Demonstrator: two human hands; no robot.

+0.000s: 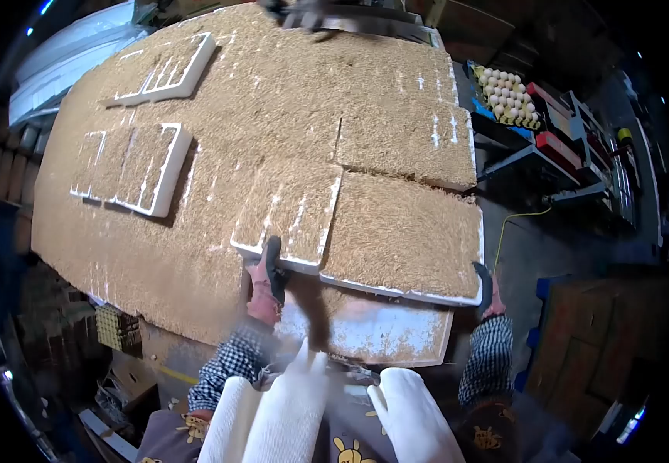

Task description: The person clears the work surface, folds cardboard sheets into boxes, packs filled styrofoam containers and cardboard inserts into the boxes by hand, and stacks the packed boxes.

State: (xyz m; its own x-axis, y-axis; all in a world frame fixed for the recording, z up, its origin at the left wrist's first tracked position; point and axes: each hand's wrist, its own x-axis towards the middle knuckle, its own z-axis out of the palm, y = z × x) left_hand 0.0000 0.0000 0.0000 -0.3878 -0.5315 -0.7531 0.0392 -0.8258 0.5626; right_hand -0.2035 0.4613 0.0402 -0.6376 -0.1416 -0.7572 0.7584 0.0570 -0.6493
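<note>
My left hand [267, 282], in a pink and dark glove, grips the front edge of a white foam box [288, 220] covered with tan husks. At the right, my right hand [491, 289], gloved alike, holds the front right corner of a wider husk-covered box [404, 235]. The two boxes lie side by side, the left one overlapping slightly higher. Each hand's fingers curl over a rim, and their undersides are hidden. Below the boxes a pale board [365, 332] with scattered husks shows near my body.
Two more husk-filled white boxes [168, 69] [130, 170] sit on the husk layer at the left. A tray of eggs [508, 96] stands by a metal machine [581, 147] at the right. Brown cartons [589, 339] are at lower right; a blurred dark object [342, 19] is at the top.
</note>
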